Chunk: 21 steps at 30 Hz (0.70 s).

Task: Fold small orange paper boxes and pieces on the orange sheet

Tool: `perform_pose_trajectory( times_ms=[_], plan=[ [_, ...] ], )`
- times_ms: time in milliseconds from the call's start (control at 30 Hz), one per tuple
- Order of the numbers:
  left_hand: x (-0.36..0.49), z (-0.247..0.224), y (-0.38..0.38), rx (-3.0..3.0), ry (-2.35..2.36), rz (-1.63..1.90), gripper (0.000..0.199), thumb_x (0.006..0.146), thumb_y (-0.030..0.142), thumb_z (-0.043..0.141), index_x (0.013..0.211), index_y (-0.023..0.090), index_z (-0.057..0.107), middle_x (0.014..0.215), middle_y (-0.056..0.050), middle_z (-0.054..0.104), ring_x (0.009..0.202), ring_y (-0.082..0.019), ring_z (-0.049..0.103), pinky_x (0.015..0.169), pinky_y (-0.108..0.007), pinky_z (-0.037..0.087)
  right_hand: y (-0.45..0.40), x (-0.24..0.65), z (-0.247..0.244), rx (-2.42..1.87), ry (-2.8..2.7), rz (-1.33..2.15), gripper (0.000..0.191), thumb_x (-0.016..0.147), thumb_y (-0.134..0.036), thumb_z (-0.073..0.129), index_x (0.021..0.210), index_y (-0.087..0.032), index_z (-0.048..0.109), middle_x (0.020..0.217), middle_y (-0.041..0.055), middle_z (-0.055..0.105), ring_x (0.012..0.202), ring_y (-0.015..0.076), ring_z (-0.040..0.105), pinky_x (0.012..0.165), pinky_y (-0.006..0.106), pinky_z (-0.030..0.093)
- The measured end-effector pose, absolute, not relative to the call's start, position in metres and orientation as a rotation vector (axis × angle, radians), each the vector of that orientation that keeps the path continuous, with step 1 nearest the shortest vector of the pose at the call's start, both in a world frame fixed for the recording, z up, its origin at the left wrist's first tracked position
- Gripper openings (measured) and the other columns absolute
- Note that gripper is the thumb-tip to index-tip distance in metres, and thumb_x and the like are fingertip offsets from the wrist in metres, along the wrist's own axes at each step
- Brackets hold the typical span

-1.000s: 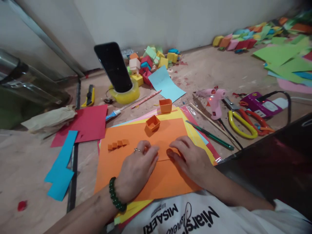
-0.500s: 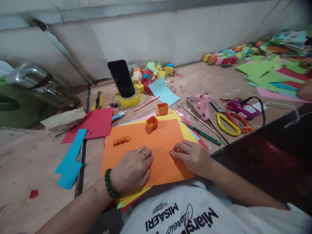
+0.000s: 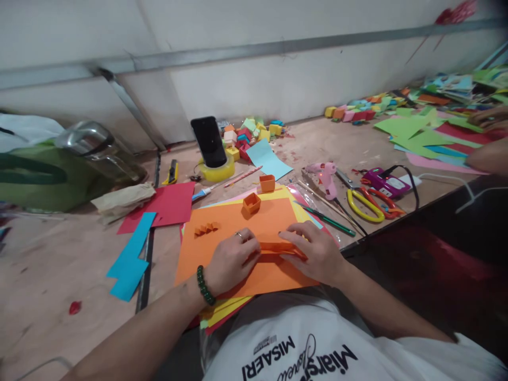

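Observation:
Between my two hands runs a folded orange paper strip [image 3: 275, 247], lifted slightly off an orange paper sheet [image 3: 226, 211]. My left hand [image 3: 235, 260], with a ring and a green bead bracelet, is closed on the strip's left end. At the other end, my right hand [image 3: 313, 251] pinches the strip between thumb and fingers. Beyond them stand two small orange paper boxes, an open one [image 3: 251, 203] on the sheet and another [image 3: 267, 183] behind it. A zigzag-folded orange paper piece [image 3: 206, 228] lies to the left. Several coloured sheets are stacked underneath.
At right lie a pink glue gun [image 3: 326, 177], yellow-and-orange-handled scissors [image 3: 365, 206], a green pen [image 3: 333, 221] and a purple power adapter [image 3: 384, 182]. A phone [image 3: 208, 142] leans in a tape roll [image 3: 217, 169]. Another person's hand [image 3: 490, 119] is at far right.
The strip lay flat under my hands before; now it is raised, its folded edges showing. My right-hand fingers have shifted around its end. The camera view has tilted slightly.

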<state>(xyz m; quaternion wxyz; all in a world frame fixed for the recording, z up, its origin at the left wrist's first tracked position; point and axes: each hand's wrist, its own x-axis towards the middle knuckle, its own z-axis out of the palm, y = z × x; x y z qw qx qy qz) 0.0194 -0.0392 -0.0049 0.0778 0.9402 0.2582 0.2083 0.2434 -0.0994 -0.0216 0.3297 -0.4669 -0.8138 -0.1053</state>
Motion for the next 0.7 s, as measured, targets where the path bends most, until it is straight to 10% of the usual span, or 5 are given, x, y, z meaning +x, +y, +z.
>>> perform_pose_trajectory(
  times_ms=[700],
  plan=[
    [0.0226, 0.0009, -0.0479, 2.519, 1.006, 0.402, 0.026, 0.088, 0.021, 0.053, 0.064, 0.017, 0.058, 0.066, -0.001, 0.056, 0.058, -0.013, 0.053, 0.056, -0.024, 0.037, -0.0974, 0.2446, -0.0170, -1.497, -2.051, 0.481, 0.024, 0.094, -0.030, 0.052, 0.077, -0.017, 0.061, 0.078, 0.0043, 0.060, 0.068, 0.0130, 0.056, 0.059, 0.024, 0.043]
  ],
)
